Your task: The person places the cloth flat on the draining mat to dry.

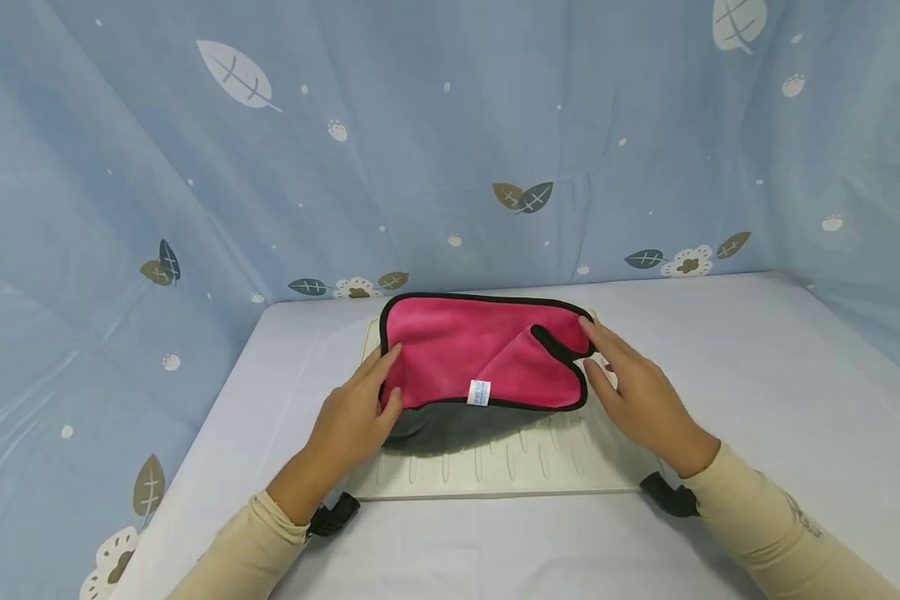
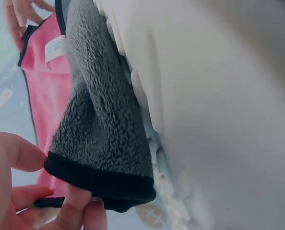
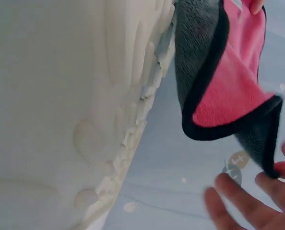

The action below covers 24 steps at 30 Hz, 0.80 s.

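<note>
A two-sided cloth (image 1: 435,333), pink above and grey fleecy below with black edging, lies folded over a cream ridged board (image 1: 487,475). A small white label (image 1: 478,392) shows on its front edge. At the cloth's left end, my left hand (image 1: 355,414) holds the edge; the left wrist view has fingers (image 2: 77,199) on both sides of the black binding. My right hand (image 1: 642,404) is at the right end, fingers extended and spread. In the right wrist view its fingers (image 3: 245,201) touch or nearly touch a hanging corner of the cloth.
The board rests on a white-covered table (image 1: 720,358). A blue curtain (image 1: 420,150) with leaf and flower prints stands behind and along the sides. Black straps (image 1: 333,514) sit at both wrists, below beige sleeves (image 1: 247,546).
</note>
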Available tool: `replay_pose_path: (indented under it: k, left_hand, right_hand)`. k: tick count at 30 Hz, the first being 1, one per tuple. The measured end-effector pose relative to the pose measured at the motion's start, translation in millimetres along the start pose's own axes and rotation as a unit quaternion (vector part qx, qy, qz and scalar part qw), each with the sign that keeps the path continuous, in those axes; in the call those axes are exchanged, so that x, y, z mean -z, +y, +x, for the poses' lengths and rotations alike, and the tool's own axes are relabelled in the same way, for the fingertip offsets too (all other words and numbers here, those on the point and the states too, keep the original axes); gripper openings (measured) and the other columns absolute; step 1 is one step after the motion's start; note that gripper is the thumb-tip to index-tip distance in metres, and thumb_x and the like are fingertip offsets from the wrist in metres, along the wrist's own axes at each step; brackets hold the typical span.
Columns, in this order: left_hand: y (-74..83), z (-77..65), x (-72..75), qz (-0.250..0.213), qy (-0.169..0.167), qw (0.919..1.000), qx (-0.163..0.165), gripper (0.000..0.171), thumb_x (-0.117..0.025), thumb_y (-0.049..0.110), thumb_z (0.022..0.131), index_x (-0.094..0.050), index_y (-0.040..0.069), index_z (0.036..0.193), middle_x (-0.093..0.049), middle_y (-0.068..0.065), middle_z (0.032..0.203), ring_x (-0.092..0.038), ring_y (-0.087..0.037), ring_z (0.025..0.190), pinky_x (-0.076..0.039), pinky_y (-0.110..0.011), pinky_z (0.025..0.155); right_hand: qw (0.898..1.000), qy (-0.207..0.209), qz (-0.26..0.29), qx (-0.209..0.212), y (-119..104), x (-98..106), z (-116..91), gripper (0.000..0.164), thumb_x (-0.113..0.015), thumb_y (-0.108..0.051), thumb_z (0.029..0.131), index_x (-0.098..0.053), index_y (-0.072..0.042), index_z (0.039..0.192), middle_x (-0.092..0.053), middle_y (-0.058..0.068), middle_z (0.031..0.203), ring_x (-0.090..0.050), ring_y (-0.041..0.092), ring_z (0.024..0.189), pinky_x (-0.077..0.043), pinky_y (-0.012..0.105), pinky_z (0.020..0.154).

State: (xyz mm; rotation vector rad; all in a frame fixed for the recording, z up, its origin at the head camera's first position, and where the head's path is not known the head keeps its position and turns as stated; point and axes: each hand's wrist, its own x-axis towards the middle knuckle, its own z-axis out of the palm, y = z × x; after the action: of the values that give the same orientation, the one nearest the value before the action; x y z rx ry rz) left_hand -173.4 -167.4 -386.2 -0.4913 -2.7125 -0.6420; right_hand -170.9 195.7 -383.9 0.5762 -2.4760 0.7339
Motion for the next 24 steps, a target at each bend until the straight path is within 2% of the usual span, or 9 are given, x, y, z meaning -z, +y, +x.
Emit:
replay_pose_path:
  k: [3, 7, 10, 11, 14, 16, 20, 22, 24]
  left_hand:
    - [-1.0, 0.2, -1.1, -0.002, 0.007, 1.0, -0.003, 0.063, -0.063, 0.017, 0.094, -0.041, 0.016, 0.154, -0.044, -0.011, 0.155, -0.035, -0.004, 0.044, -0.036, -0.023, 0.048]
    - [-0.9, -0.5, -1.7, 0.003, 0.008, 1.0, -0.004, 0.056, -0.064, 0.016, 0.094, -0.05, 0.014, 0.148, -0.052, -0.014, 0.148, -0.032, -0.004, 0.044, -0.036, -0.025, 0.048]
    - [-1.8, -3.3, -4.0, 0.009, -0.025, 0.9995, 0.013, 0.045, -0.063, 0.018, 0.095, -0.06, 0.014, 0.139, -0.061, -0.012, 0.139, -0.037, -0.009, 0.047, -0.04, -0.029, 0.053]
    - [-2.7, -4.4, -4.5, 0.011, -0.037, 0.999, 0.021, 0.041, -0.063, 0.018, 0.095, -0.063, 0.015, 0.136, -0.063, -0.011, 0.137, -0.047, -0.011, 0.052, -0.044, -0.032, 0.057]
    - [-6.2, -5.1, -6.2, 0.021, -0.068, 0.9968, 0.038, 0.032, -0.063, 0.02, 0.096, -0.07, 0.016, 0.127, -0.069, -0.005, 0.129, -0.067, -0.018, 0.079, -0.052, -0.037, 0.067]
    - [-8.2, -1.0, -5.3, 0.033, -0.068, 0.9964, 0.038, 0.029, -0.065, 0.02, 0.095, -0.072, 0.017, 0.123, -0.071, -0.005, 0.126, -0.071, -0.023, 0.095, -0.054, -0.037, 0.069]
    - [-10.6, 16.1, 1.2, 0.058, -0.063, 0.996, 0.028, 0.029, -0.066, 0.019, 0.095, -0.072, 0.015, 0.123, -0.071, -0.008, 0.125, -0.065, -0.019, 0.075, -0.046, -0.031, 0.055]
    - [-11.3, 25.2, 5.0, 0.061, -0.069, 0.9952, 0.031, 0.031, -0.064, 0.018, 0.096, -0.07, 0.014, 0.126, -0.069, -0.008, 0.129, -0.056, -0.017, 0.063, -0.039, -0.029, 0.05]
    - [-12.0, 34.2, 8.0, 0.066, -0.074, 0.9945, 0.033, 0.033, -0.062, 0.019, 0.097, -0.068, 0.015, 0.129, -0.067, -0.008, 0.132, -0.055, -0.015, 0.062, -0.038, -0.027, 0.051]
  right_hand:
    - [1.0, 0.031, -0.002, 0.0, -0.5, 0.6, 0.7, 0.057, -0.064, -0.003, 0.095, -0.047, -0.009, 0.149, -0.054, 0.015, 0.147, -0.064, 0.032, 0.119, -0.058, 0.038, 0.082]
    - [0.998, 0.054, -0.011, 0.008, 1.6, -0.7, -0.1, 0.04, -0.07, -0.004, 0.091, -0.066, -0.006, 0.13, -0.071, 0.013, 0.122, -0.071, 0.024, 0.096, -0.058, 0.033, 0.068]
    - [1.0, 0.007, -0.019, -0.009, 2.6, -3.6, -3.6, 0.029, -0.072, -0.006, 0.089, -0.073, -0.005, 0.118, -0.075, 0.013, 0.111, -0.071, 0.023, 0.085, -0.057, 0.037, 0.064]
    - [1.0, -0.017, -0.019, -0.017, 2.4, -4.6, -4.1, 0.028, -0.072, -0.007, 0.089, -0.074, -0.005, 0.117, -0.075, 0.013, 0.11, -0.07, 0.022, 0.084, -0.057, 0.037, 0.065]
    - [0.996, -0.082, -0.025, -0.039, 2.2, -6.0, -2.8, 0.028, -0.073, -0.009, 0.088, -0.074, -0.004, 0.116, -0.076, 0.013, 0.104, -0.063, 0.016, 0.07, -0.052, 0.029, 0.06]
    - [0.993, -0.106, -0.027, -0.044, 2.8, -5.6, 2.9, 0.03, -0.073, -0.007, 0.088, -0.073, -0.004, 0.118, -0.075, 0.014, 0.103, -0.053, 0.011, 0.062, -0.044, 0.024, 0.055]
    - [0.992, -0.11, -0.046, -0.03, 6.2, -5.0, 23.8, 0.032, -0.07, -0.001, 0.088, -0.071, -0.001, 0.12, -0.074, 0.017, 0.095, -0.041, 0.011, 0.055, -0.037, 0.025, 0.051]
    - [0.993, -0.107, -0.053, -0.015, 8.5, -6.4, 34.8, 0.032, -0.069, 0.001, 0.089, -0.07, 0.0, 0.121, -0.075, 0.019, 0.103, -0.051, 0.015, 0.061, -0.045, 0.03, 0.057]
    - [0.992, -0.109, -0.06, -0.003, 11.4, -8.0, 44.5, 0.034, -0.067, 0.002, 0.089, -0.069, 0.001, 0.123, -0.074, 0.02, 0.106, -0.064, 0.023, 0.072, -0.054, 0.038, 0.067]
